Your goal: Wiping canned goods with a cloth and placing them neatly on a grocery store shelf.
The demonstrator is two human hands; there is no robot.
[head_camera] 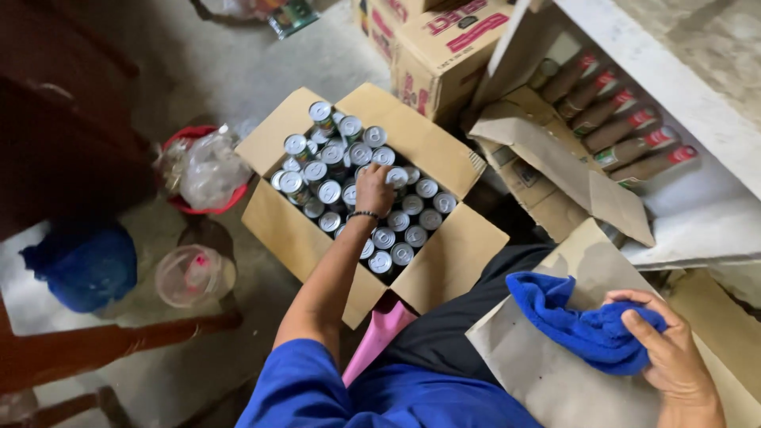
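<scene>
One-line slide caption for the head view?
Left hand reaches into an open carton of cans; right hand holds a blue cloth.

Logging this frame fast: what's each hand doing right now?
Left hand: closed on a can in the open cardboard box.
Right hand: holding a blue cloth.
</scene>
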